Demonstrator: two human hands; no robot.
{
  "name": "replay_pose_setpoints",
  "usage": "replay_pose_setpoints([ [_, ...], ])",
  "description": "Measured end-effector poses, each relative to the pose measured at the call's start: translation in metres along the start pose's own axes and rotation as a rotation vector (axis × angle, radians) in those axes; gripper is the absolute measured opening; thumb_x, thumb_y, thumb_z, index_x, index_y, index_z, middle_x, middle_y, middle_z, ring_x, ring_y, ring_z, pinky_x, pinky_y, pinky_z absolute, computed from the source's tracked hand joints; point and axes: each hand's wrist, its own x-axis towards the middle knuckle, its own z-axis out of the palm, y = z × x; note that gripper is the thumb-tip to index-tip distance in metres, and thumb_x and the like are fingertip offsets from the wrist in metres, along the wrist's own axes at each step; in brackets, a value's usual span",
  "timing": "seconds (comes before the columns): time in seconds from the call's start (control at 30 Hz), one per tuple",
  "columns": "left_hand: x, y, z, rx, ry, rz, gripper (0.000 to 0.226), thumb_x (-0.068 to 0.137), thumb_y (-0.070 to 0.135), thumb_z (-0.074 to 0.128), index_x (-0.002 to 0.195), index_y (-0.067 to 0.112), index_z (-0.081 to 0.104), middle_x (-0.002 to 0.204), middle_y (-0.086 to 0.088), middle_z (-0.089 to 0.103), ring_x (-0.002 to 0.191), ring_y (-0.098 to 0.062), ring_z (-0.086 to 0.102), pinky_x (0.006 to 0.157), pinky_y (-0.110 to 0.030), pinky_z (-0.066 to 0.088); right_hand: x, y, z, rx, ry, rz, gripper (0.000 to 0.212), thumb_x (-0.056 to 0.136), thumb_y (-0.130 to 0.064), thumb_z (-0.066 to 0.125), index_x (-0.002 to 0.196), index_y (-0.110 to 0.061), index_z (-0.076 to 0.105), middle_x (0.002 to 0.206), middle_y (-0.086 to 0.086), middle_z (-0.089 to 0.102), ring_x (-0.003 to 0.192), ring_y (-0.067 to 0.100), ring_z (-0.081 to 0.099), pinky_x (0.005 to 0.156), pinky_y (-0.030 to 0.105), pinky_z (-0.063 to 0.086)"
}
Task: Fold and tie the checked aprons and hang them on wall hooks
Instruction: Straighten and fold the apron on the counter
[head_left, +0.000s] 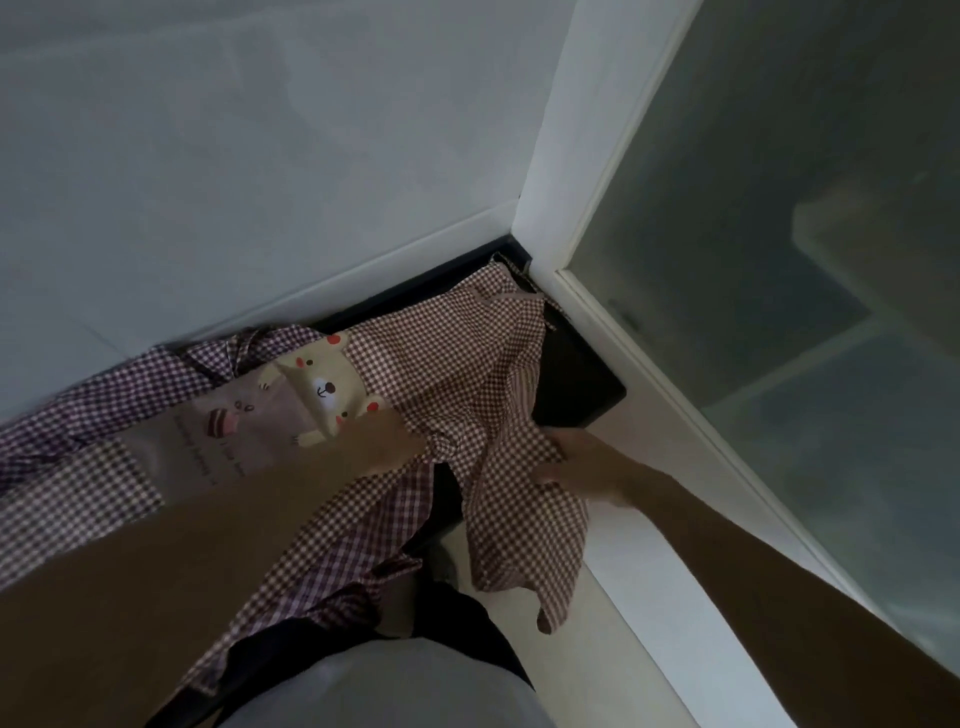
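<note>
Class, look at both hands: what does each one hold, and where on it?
Both grip the brown checked apron: left hand on a bunched fold near its middle, right hand on its right edge.

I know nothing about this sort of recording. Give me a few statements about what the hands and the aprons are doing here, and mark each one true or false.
1. Both hands are on checked cloth. True: the left hand and the right hand each have a grip on the brown checked apron.
2. The apron already hangs on a wall hook. False: it lies bunched on a dark surface in the corner, and no hook is in view.
3. A bear picture shows on the cloth. True.
4. Only one apron is there. False: a purple checked apron lies to the left.
5. The right hand is holding a pair of scissors. False: it holds only cloth.
</note>
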Motion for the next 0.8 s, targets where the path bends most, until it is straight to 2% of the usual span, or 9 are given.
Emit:
replay_pose_setpoints([
  [0.1,-0.006,0.029,-0.032,-0.190,0.009,-0.042,0.039,0.099,0.042,0.047,0.079,0.012,0.061,0.085,-0.008,0.067,0.078,-0.024,0.064,0.069,-0.031,0.052,0.025,-0.025,0.009,0.120,0.072,-0.082,0.037,0.096,-0.022,0.060,0.133,-0.022,0.058,0.133,-0.001,0.060,0.121,0.019,0.057,0.112,0.043,0.039],
  [0.2,-0.021,0.052,-0.058,-0.541,-0.344,-0.242,0.063,0.093,0.065,0.047,0.097,0.006,0.067,0.093,-0.013,0.072,0.082,-0.027,0.071,0.065,-0.034,0.060,0.043,-0.050,0.018,0.265,0.158,-0.113,0.039,0.095,-0.026,0.063,0.131,-0.013,0.059,0.131,0.005,0.062,0.118,0.024,0.059,0.111,0.049,0.041],
  [0.3,-0.027,0.047,-0.064,-0.343,-0.463,-0.096,0.066,0.083,0.069,0.060,0.122,0.015,0.059,0.114,-0.001,0.065,0.098,-0.022,0.067,0.063,-0.029,0.059,0.054,-0.073,0.025,0.542,0.059,-0.095,0.031,0.101,-0.027,0.055,0.121,-0.006,0.064,0.119,0.009,0.069,0.106,0.026,0.066,0.100,0.046,0.051],
  [0.43,-0.026,0.030,-0.062,-0.253,-0.177,0.015,0.032,0.097,0.027,0.056,0.123,0.009,0.061,0.124,-0.009,0.062,0.101,-0.018,0.060,0.082,-0.024,0.051,0.051,-0.097,0.031,0.713,0.012,-0.088,0.040,0.107,-0.034,0.037,0.121,-0.007,0.062,0.113,0.007,0.069,0.097,0.014,0.067,0.082,0.025,0.052],
  [0.5,-0.023,0.021,-0.063,-0.428,-0.071,-0.069,0.027,0.098,0.018,0.054,0.121,0.006,0.063,0.119,-0.010,0.063,0.098,-0.018,0.057,0.080,-0.023,0.045,0.048,-0.094,0.034,0.618,0.023,-0.094,0.033,0.106,-0.033,0.037,0.114,-0.011,0.061,0.105,0.003,0.066,0.081,0.002,0.065,0.068,0.017,0.051],
  [0.57,-0.023,0.012,-0.066,-0.630,0.033,-0.156,0.023,0.096,0.017,0.059,0.117,0.009,0.064,0.111,-0.007,0.066,0.103,-0.023,0.062,0.086,-0.030,0.049,0.049,-0.082,0.040,0.503,-0.050,-0.072,0.020,0.103,-0.032,0.045,0.110,-0.021,0.059,0.103,-0.007,0.063,0.082,-0.002,0.062,0.064,0.014,0.050],
  [0.63,-0.023,0.006,-0.073,-0.701,0.161,-0.208,0.016,0.095,0.019,0.060,0.110,0.012,0.062,0.102,-0.004,0.066,0.101,-0.025,0.064,0.084,-0.032,0.052,0.050,-0.072,0.046,0.389,-0.124,-0.061,0.011,0.096,-0.031,0.060,0.107,-0.029,0.061,0.104,-0.020,0.061,0.095,-0.005,0.061,0.073,0.010,0.050],
  [0.73,-0.025,0.001,-0.081,-0.661,0.220,-0.213,0.025,0.098,0.024,0.058,0.119,0.011,0.061,0.108,-0.005,0.065,0.091,-0.017,0.059,0.070,-0.022,0.045,0.064,-0.061,0.056,0.238,-0.105,-0.108,0.052,0.077,-0.030,0.083,0.125,-0.026,0.064,0.122,-0.017,0.062,0.113,0.004,0.058,0.110,0.031,0.043],
  [0.8,-0.023,-0.005,-0.080,-0.664,0.232,-0.245,0.032,0.098,0.025,0.057,0.127,0.011,0.055,0.116,-0.008,0.065,0.094,-0.021,0.062,0.073,-0.025,0.050,0.074,-0.064,0.062,0.246,-0.057,-0.115,0.057,0.078,-0.022,0.084,0.130,-0.019,0.062,0.129,-0.008,0.062,0.115,0.009,0.057,0.111,0.034,0.042],
])
